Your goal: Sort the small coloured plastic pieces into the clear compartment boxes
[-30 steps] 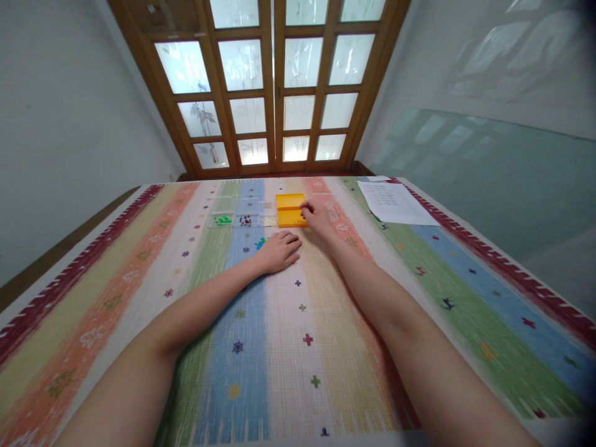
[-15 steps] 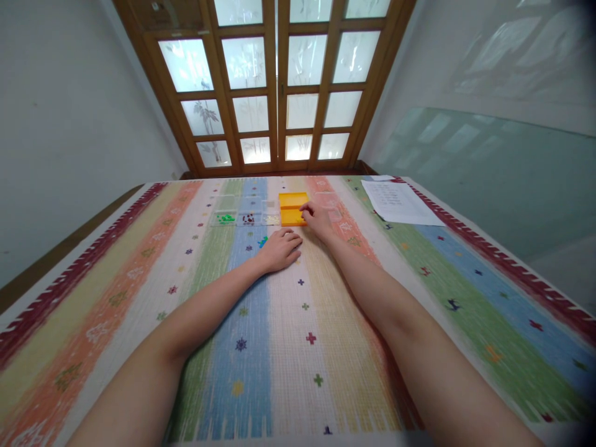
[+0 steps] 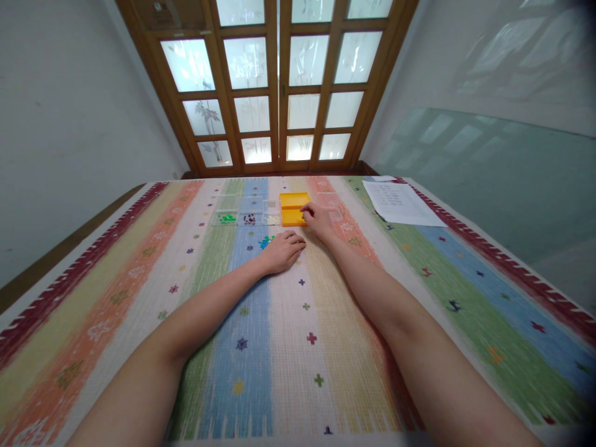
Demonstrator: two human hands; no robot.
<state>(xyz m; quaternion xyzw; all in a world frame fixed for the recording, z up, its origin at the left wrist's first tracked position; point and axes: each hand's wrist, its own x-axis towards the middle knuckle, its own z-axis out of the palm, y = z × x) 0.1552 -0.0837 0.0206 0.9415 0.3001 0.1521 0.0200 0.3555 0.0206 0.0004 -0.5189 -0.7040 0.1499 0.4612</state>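
Observation:
An open orange box [image 3: 292, 208] lies on the striped cloth [image 3: 288, 323] at the far middle. My right hand [image 3: 317, 220] rests at its right front edge, fingers curled and pinched towards the box; what they hold is too small to see. My left hand [image 3: 282, 249] lies palm down on the cloth, fingers loosely together, just right of a small cluster of blue and green beads [image 3: 266, 241]. Left of the orange box stand three clear trays: one with green beads [image 3: 226, 218], one with dark red beads [image 3: 249, 218], one with pale beads [image 3: 270, 218].
More clear trays [image 3: 328, 200] sit right of the orange box. A printed paper sheet [image 3: 398, 202] lies at the far right of the cloth. Wooden glazed doors [image 3: 279, 87] stand behind the table, and a glass panel [image 3: 488, 167] leans at the right wall.
The view has shifted slightly. My left hand has slid a little to the right, showing more of the blue and green beads. My right hand stays at the orange box.

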